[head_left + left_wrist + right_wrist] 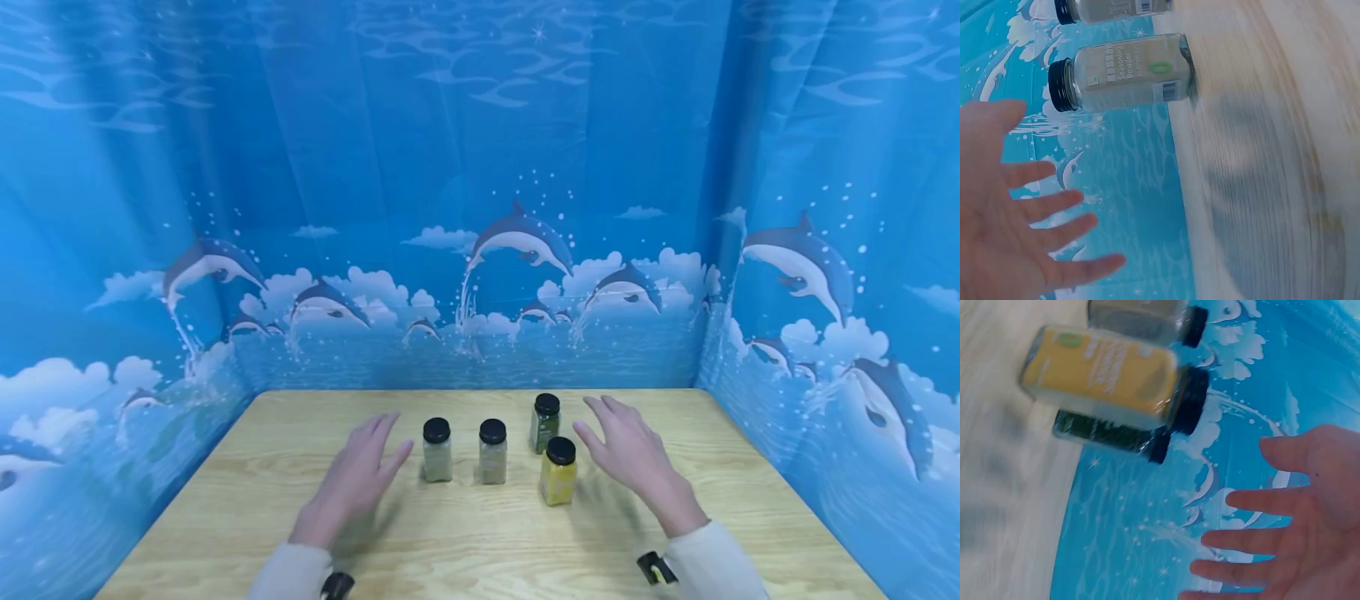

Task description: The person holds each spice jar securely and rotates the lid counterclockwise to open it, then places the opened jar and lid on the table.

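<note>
Hands (358, 468) (632, 448), both spread, flank four upright, black-capped jars (437, 458) (492, 461) (545, 429) (558, 483), near but apart.

Left hand (358, 471): digits extended, spread. Right hand (630, 452): likewise; little finger (1225, 595) apparently straight, cropped in right wrist view.

In the right wrist view, the green jar (1107, 434) was partly hidden by the yellow jar (1097, 378), whose lettering (1107, 367) was blurred. In both wrist views, the middle jar (1119, 8) was cut off by the top edge; the left hand (1013, 212) and right hand (1300, 525) were cropped.
</note>
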`<state>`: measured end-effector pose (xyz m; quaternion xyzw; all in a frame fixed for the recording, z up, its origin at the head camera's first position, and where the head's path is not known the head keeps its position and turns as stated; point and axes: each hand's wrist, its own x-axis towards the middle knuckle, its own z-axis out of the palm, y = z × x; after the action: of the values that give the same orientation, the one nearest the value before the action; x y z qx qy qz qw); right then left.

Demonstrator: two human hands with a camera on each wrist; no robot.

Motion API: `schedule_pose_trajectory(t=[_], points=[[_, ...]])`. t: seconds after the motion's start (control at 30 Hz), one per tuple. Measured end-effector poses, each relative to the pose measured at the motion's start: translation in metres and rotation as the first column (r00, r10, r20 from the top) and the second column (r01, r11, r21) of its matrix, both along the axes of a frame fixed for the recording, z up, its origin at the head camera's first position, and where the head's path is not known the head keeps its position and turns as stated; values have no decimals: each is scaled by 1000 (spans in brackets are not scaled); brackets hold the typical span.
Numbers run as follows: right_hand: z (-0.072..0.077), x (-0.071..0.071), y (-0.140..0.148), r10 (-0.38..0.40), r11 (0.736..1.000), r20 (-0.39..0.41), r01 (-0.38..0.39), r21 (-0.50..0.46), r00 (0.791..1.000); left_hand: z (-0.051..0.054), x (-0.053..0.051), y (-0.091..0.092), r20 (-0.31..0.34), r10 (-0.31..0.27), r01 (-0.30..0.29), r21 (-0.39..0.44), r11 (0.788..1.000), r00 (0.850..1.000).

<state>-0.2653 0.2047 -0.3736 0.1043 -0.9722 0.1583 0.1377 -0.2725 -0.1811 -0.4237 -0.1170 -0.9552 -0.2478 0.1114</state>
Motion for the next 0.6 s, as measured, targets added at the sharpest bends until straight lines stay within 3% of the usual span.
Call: schedule_pose_trajectory(t=[0.13,0.27,0.47,0.6], points=[[6,-3,-9,43,997,-42,-46,-58,998,-3,-8,1,14,-54,51,129,990,998],[11,-4,-21,73,992,-33,-76,-96,997,-7,-16,1,59,-108,92,232,968,992],[18,-3,-38,114,985,14,-111,-130,993,-9,-25,-1,170,-156,95,321,942,973],[22,-3,-49,146,980,22,-141,-139,989,-8,-31,-2,207,-198,118,344,932,958]])
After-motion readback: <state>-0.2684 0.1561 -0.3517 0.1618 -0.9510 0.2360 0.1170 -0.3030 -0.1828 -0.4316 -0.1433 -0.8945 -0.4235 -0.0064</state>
